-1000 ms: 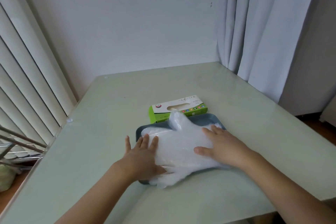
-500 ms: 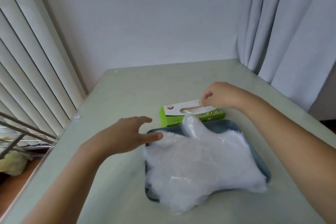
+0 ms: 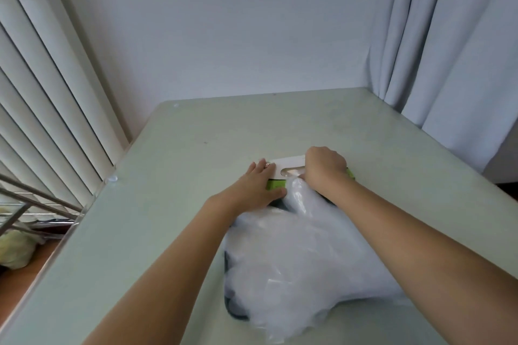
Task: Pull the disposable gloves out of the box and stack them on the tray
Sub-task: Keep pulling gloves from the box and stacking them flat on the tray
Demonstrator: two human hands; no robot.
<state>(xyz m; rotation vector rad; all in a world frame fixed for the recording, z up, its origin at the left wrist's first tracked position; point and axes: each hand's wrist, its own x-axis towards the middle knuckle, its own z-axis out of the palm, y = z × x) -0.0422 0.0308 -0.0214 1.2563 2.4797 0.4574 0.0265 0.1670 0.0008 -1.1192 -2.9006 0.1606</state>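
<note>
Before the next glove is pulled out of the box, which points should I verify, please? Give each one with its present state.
1. Green and white cardboard glove box steadied: ok, the left hand lies flat on its left end.
2. Right hand at the box opening: ok.
3. Glove pinched by the right hand: cannot tell, its fingers are hidden.
4. Pile of clear plastic gloves inside the dark tray: not ok, it overhangs the near rim.

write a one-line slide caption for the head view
Left hand rests flat on the box while the right hand reaches into its slot; gloves piled on the tray.
</note>
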